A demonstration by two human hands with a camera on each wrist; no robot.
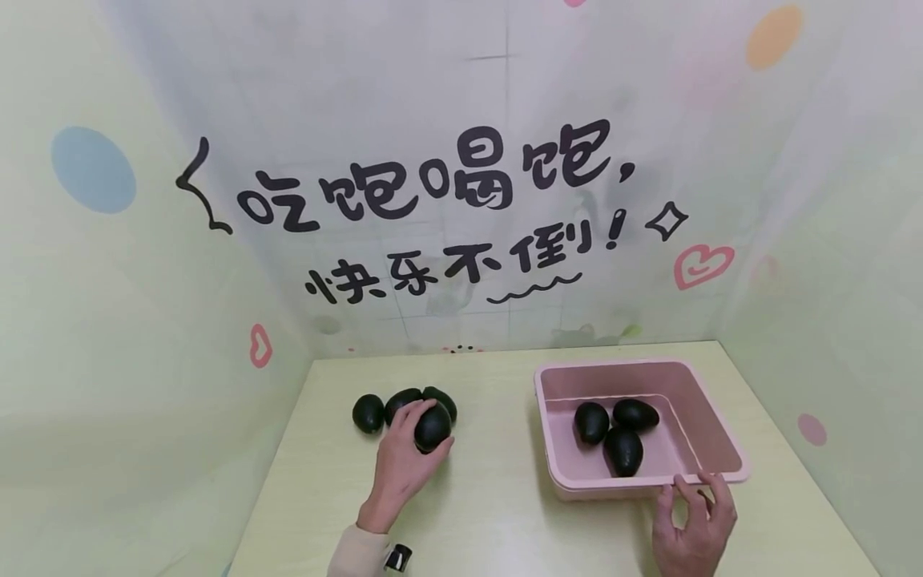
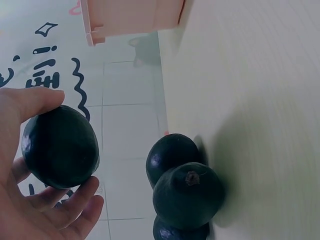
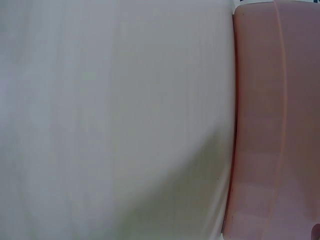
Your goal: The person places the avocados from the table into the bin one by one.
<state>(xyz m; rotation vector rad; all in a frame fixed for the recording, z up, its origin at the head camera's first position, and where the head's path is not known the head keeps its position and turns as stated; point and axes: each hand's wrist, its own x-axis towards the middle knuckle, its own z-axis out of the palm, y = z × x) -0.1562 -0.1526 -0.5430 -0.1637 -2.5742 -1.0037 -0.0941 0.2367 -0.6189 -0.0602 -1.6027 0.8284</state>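
Note:
In the head view my left hand (image 1: 405, 461) grips a dark green avocado (image 1: 433, 427) over the left half of the table. The left wrist view shows this avocado (image 2: 61, 147) raised off the tabletop, between the thumb and curled fingers. Just behind the hand lie more avocados: one (image 1: 368, 413) apart on the left, and two (image 1: 401, 400) partly hidden by the held one. My right hand (image 1: 694, 525) holds the near rim of a pink plastic bin (image 1: 613, 483), fingertips over the edge. Inside the bin, three avocados (image 1: 623, 451) rest close together.
A pale wood-patterned table (image 1: 497, 449) carries everything, with the bin on its right side. Behind it hangs a backdrop (image 1: 461, 320) printed with large black characters, with printed sheets along both sides. The right wrist view holds mostly tabletop (image 3: 150, 110) and the bin's side (image 3: 260, 120).

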